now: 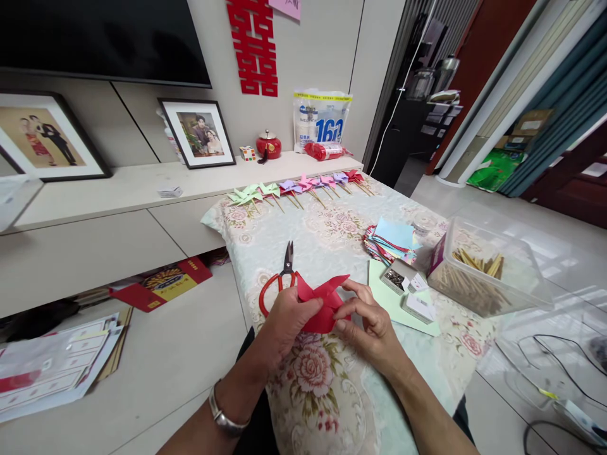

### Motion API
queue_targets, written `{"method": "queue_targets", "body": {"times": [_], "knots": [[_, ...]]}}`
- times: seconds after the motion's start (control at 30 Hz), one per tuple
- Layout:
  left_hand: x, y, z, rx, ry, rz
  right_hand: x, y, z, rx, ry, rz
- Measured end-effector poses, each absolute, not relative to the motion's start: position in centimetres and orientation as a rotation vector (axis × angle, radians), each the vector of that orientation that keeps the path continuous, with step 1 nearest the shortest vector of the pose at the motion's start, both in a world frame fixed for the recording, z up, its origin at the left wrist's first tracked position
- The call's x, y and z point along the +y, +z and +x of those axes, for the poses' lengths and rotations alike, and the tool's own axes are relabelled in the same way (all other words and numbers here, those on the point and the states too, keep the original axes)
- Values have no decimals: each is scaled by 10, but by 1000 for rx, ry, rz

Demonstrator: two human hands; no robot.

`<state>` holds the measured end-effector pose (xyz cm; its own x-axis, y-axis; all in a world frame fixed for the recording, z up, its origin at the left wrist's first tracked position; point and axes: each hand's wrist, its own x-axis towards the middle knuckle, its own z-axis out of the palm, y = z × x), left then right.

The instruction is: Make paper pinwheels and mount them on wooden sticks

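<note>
Just above the near part of the table, my left hand (290, 319) pinches the left side of a red paper pinwheel (324, 309), thumb on top. At its right edge, my right hand (367, 319) has thumb and fingers closed on a point of the same red paper. The paper's points are partly folded toward the middle; the underside is hidden. Scissors (285, 277) with red handles lie just beyond my left hand, blades pointing away. Right of my hands, a small open box of metal pins (398, 275) and a white box (419, 307) rest on green paper (377, 294).
Finished pinwheels on sticks (303, 184) line the far edge of the flowered tablecloth (315, 373). A stack of coloured paper (392, 237) lies right of centre. A clear plastic bin (474, 284) holds wooden sticks. Cables (559, 341) run over the floor at right.
</note>
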<state>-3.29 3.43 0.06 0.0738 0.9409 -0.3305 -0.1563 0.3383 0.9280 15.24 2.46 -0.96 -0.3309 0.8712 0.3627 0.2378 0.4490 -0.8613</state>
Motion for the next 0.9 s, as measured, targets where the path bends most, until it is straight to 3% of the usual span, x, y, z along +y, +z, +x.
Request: {"method": "queue_targets", "body": {"times": [0.9], "knots": [[28, -1, -19, 1349, 908, 1047, 27, -20, 145, -1666, 985, -1004]]}}
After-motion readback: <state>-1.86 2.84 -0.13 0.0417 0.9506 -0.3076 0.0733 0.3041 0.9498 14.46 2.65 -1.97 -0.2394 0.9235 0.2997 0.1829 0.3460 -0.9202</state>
